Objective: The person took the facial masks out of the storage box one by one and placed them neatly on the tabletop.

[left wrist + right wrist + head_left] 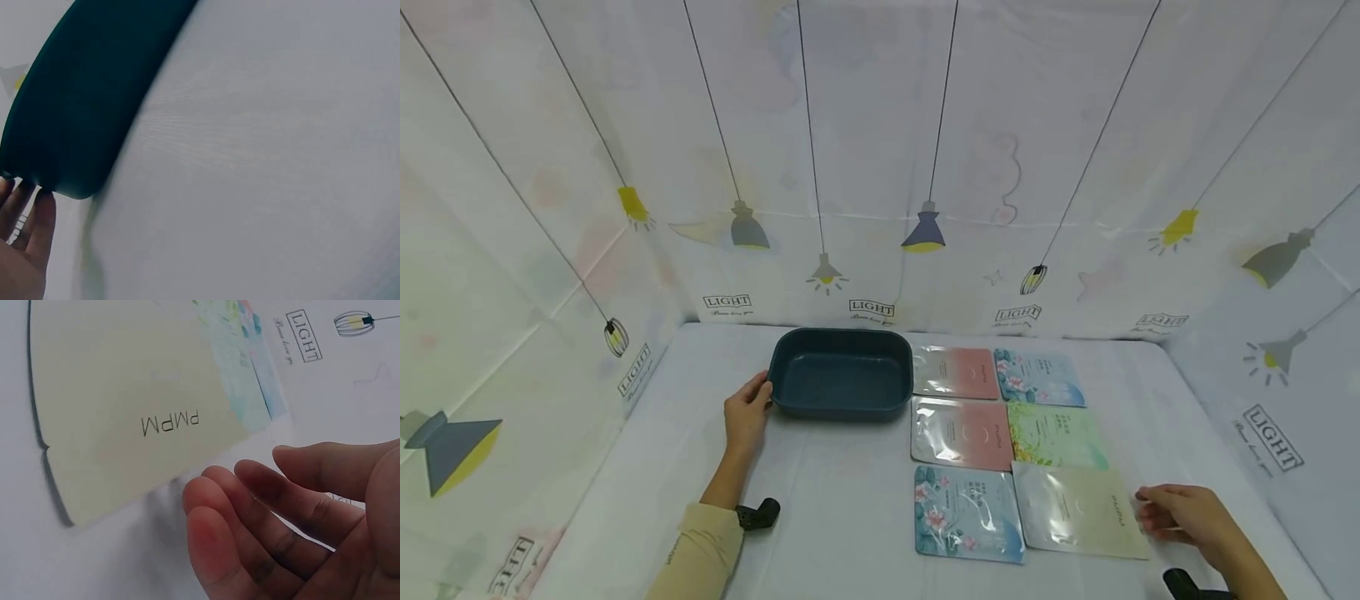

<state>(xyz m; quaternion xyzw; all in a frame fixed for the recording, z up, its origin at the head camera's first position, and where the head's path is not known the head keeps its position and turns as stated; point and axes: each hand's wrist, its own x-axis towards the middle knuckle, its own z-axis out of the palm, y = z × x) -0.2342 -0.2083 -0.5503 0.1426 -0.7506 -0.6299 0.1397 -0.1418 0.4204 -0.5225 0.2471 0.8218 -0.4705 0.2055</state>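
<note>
A dark teal rectangular dish stands near the back of the table. My left hand touches its left end, fingertips against the outer wall; the left wrist view shows these fingers fairly straight at the dish's end. My right hand is beside the right edge of a cream sheet-mask packet at the front right. Its fingers are loosely bent, with a gap between thumb and fingertips and nothing held. In the right wrist view the packet, marked PMPM, lies just past those fingertips.
Several more packets lie flat right of the dish: a pink one and a blue floral one at the back, another pink and a green one midway, a blue floral one in front. A lamp-printed curtain surrounds the table.
</note>
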